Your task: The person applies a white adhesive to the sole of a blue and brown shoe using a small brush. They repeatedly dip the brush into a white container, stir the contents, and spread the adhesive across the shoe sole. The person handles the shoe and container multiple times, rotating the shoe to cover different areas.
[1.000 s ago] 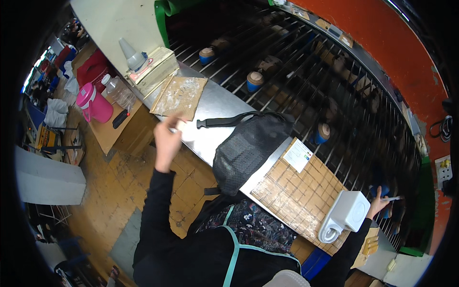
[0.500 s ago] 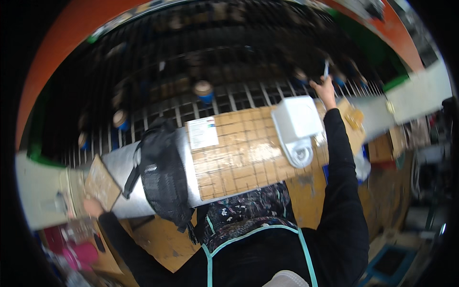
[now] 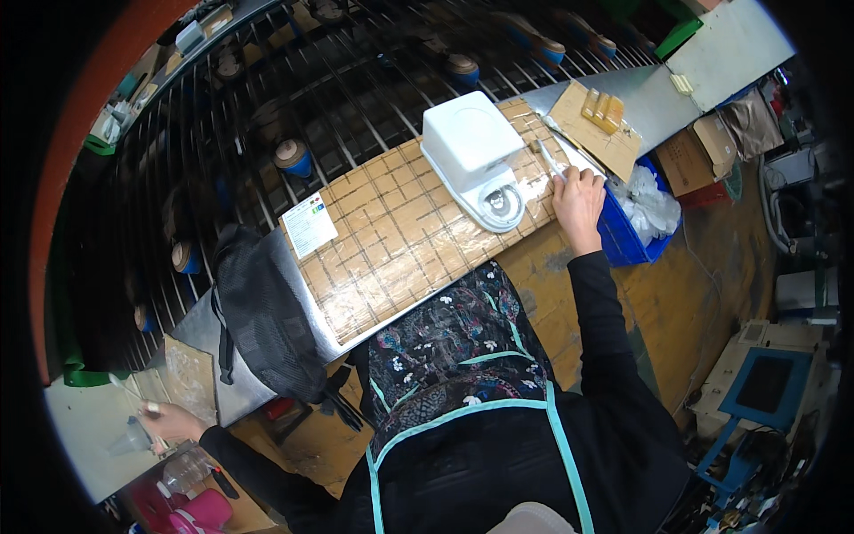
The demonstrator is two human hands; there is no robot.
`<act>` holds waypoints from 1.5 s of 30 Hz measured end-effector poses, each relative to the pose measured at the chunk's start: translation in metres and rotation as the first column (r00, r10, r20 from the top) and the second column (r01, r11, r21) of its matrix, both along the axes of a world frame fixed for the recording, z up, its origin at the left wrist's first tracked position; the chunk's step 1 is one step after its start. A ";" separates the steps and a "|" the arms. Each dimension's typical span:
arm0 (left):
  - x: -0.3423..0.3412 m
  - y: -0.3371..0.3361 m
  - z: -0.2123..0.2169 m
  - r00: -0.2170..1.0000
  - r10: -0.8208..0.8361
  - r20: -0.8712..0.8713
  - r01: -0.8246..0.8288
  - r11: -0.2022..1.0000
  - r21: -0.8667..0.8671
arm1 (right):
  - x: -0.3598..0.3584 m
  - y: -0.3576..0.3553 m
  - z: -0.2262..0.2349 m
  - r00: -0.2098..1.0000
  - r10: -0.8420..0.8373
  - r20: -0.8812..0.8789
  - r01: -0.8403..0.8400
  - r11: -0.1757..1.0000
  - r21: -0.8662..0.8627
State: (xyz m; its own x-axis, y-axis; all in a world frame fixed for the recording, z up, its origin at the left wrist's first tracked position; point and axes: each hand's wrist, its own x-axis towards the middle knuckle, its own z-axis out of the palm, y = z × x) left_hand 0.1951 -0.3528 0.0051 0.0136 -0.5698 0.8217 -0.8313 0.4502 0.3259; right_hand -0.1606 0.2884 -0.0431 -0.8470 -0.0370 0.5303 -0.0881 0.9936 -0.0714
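My right hand [image 3: 580,206] is closed at the right end of a cardboard sheet [image 3: 382,254] with grid lines under clear film. A slim white tool [image 3: 549,158] sticks out beyond its fingertips; its kind is unclear. Left of that hand, a white plastic dispenser-like box [image 3: 471,142] with a round metal cup in its base stands on the sheet. Over the pale ledge at lower left, my left hand [image 3: 178,422] has its fingers apart, near a small translucent cone-shaped piece [image 3: 133,438]. A thin pale stick lies close to those fingers; whether they touch it, I cannot tell.
Beyond the sheet runs a rack of metal rods [image 3: 356,116] carrying shoe-like pieces with blue ends. A black mesh bag [image 3: 271,311] lies left of the sheet. Amber blocks [image 3: 603,111] rest on cardboard at right, above a blue bin [image 3: 627,240] holding clear plastic.
My right hand has come back from over the rods to the sheet's right end, with the slim tool. My left hand's fingers have spread. The view has turned and shifted.
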 end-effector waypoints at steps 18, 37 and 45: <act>-0.230 0.415 0.047 -0.450 -0.873 -0.190 0.601 -0.453 0.659 | 0.111 0.001 0.075 0.730 0.676 0.097 0.050 0.088 -0.995; -0.381 0.389 0.010 -0.305 -0.901 0.308 0.848 -0.110 0.518 | -0.031 -0.040 0.114 0.232 0.660 0.715 -0.902 0.421 -0.096; -0.378 0.391 0.006 -0.279 -0.926 0.255 0.865 -0.127 0.485 | -0.027 -0.037 0.098 0.120 0.486 0.866 -0.402 0.821 -0.405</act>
